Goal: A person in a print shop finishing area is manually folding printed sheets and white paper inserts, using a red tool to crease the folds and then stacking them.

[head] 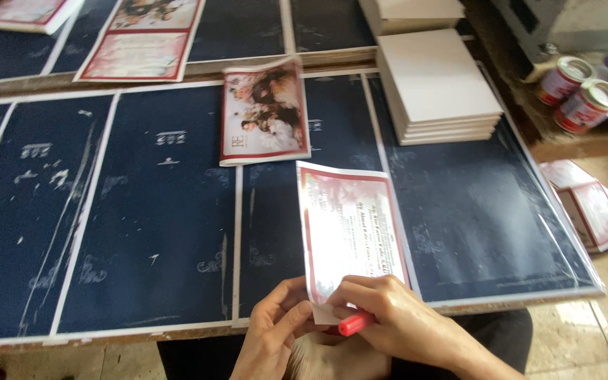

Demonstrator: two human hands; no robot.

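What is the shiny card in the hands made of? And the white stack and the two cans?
The card looks like glossy printed paper: it bends and catches light. The white stack seems to be stiff matte board, flat with thick edges. The cans look like metal under paper labels, judging by their shiny rims.
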